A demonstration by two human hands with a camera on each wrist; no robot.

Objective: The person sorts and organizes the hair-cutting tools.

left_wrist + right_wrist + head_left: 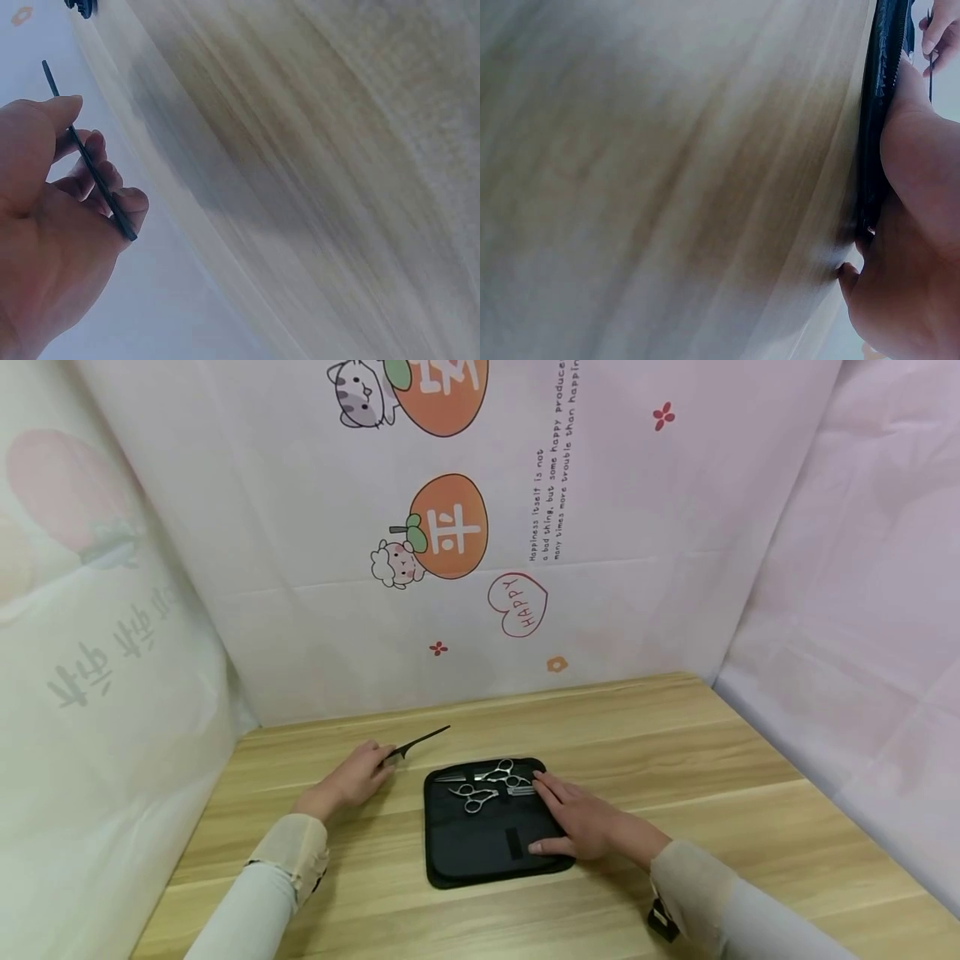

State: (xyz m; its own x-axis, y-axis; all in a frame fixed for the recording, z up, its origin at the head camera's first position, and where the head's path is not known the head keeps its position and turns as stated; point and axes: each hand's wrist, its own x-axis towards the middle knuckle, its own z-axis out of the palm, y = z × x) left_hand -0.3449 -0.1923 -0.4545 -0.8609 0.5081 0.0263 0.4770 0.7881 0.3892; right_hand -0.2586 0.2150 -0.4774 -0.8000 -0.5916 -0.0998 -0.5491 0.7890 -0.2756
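A black tail comb (426, 739) lies in my left hand (362, 775), its thin tail pointing right and back over the table. In the left wrist view the thumb and curled fingers grip the comb (97, 176), which shows edge-on as a dark bar. To its right, a black zip case (468, 852) lies spread flat, holding silver scissors (474, 798) and other metal tools in its far half. My right hand (585, 818) rests on the case's right side, thumb and fingers spread apart. In the right wrist view the thumb lies over the zipped edge (885, 82).
The case lies on a wood-grain table (360, 893). Behind it hangs a white printed cloth (315, 643), with more cloth at the left and right sides. A dark strap piece (662, 920) hangs at the right sleeve.
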